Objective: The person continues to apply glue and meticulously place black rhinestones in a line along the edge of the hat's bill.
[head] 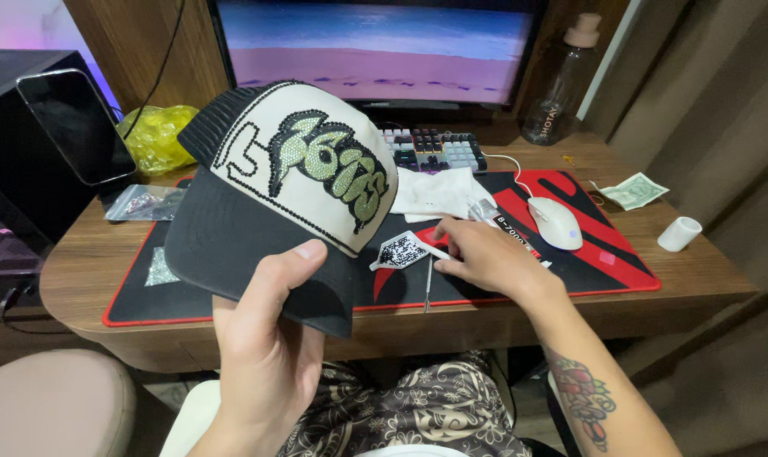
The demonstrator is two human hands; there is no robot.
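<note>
1. I see my left hand (266, 347) closed on the black brim of a cap (291, 182), thumb on top and fingers hidden beneath; the cap is raised above the tabletop (79, 262), its cream front, set with green and black stones, tilted toward me.
2. Just right of the cap, my right hand (485, 254) rests low on the mat, fingertips pinching a small white tray (405, 250) holding dark stones; a thin metal tool (428, 283) lies directly under that hand.
3. Left of my left hand lie a clear packet (143, 201) and a crumpled yellow bag (156, 135), with a dark phone (75, 123) leaning against a black box.
4. Beyond my right hand sit a white cloth (439, 190), a small clear tube with a printed label (485, 211), a keyboard (435, 151) and a white mouse (556, 222).
5. Further right are a clear bottle (562, 85), a folded banknote (633, 190) and a small white cylinder (679, 234).
6. The wooden tabletop carries a red and black mat (604, 245); a monitor (375, 46) stands behind, and curtains hang on the right.
</note>
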